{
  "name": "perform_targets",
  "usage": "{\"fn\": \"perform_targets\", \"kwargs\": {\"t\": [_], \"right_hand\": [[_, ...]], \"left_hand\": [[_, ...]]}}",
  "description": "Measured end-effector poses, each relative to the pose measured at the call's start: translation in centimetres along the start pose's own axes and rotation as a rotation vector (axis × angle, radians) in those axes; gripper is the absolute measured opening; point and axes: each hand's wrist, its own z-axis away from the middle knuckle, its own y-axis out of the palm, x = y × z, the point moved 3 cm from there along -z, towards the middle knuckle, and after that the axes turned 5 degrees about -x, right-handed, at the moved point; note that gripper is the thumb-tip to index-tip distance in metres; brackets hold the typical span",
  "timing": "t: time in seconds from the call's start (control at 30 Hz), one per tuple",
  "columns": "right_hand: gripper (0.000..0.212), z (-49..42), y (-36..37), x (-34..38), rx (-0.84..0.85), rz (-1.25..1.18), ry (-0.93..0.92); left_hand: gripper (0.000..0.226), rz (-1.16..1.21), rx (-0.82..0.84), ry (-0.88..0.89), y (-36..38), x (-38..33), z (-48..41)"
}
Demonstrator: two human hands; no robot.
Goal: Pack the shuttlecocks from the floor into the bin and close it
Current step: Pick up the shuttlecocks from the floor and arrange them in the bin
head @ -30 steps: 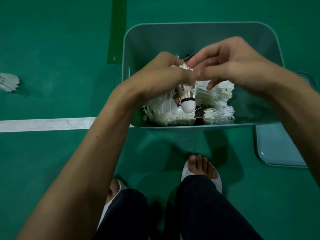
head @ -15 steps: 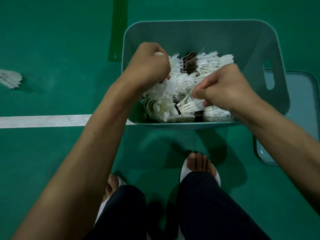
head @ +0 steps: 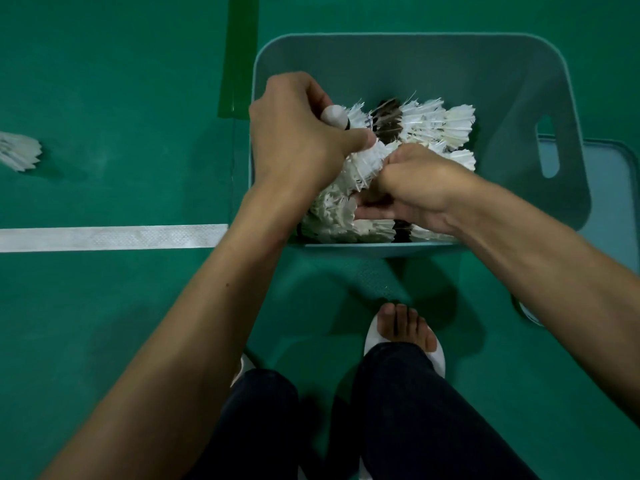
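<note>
A pale blue-grey plastic bin (head: pixel 415 60) stands open on the green floor and holds a pile of white shuttlecocks (head: pixel 436 126), several with dark feathers. My left hand (head: pixel 298 133) is inside the bin's near left part, closed around a stacked row of shuttlecocks (head: pixel 367 161) whose white cork tip pokes out above my thumb. My right hand (head: pixel 419 188) is closed on the feather end of the same stack. The bin's lid (head: pixel 606 202) lies flat on the floor to the right, partly hidden by the bin. One loose shuttlecock (head: pixel 19 150) lies on the floor far left.
A white court line (head: pixel 110 237) runs along the floor from the left edge up to the bin. A darker green strip (head: pixel 239 53) runs away beside the bin's left wall. My feet in white sandals (head: pixel 405 334) stand just in front of the bin.
My right hand has moved left and now meets the stack that my left hand holds. Both hands have sunk lower into the bin than one second ago.
</note>
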Motion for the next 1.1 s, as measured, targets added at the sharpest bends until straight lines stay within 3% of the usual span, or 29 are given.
{"fn": "perform_targets", "kwargs": {"t": [0.17, 0.3, 0.4, 0.47, 0.57, 0.67, 0.73, 0.8, 1.1], "right_hand": [[0.012, 0.9, -4.1, 1.0, -0.075, 0.096, -0.029], [0.025, 1.6, -5.6, 1.7, 0.044, -0.065, -0.009], [0.017, 1.5, -5.2, 1.6, 0.068, -0.170, -0.053], [0.011, 1.5, -5.0, 1.8, -0.004, -0.182, -0.123], [0.034, 1.7, -5.7, 2.4, -0.236, 0.019, -0.249], [0.025, 2.1, -6.3, 2.1, -0.333, 0.261, -0.271], [0.020, 2.5, -5.9, 1.6, -0.328, 0.354, -0.258], [0.018, 2.4, -5.0, 1.1, -0.309, 0.417, -0.234], [0.012, -0.5, -1.6, -0.5, -0.366, 0.716, -0.292]], "left_hand": [[0.051, 0.053, -0.032, -0.056, 0.3, 0.5, 0.3], [0.042, 0.409, 0.167, -0.227, 1.2, 1.1, -0.1], [0.036, 0.520, 0.276, -0.299, 1.4, 0.7, 0.0], [0.034, 0.529, 0.343, -0.306, 1.4, 0.4, 0.3], [0.030, 0.366, 0.371, -0.286, 1.2, 0.6, 0.6], [0.007, -0.158, 0.314, -0.094, -0.1, 0.1, 0.2], [0.010, -0.502, 0.367, 0.018, -0.6, -0.5, 0.2], [0.013, -0.701, 0.471, 0.053, -0.4, -0.9, 0.5], [0.019, -0.851, 0.715, -0.021, 2.6, 2.2, 0.0]]}}
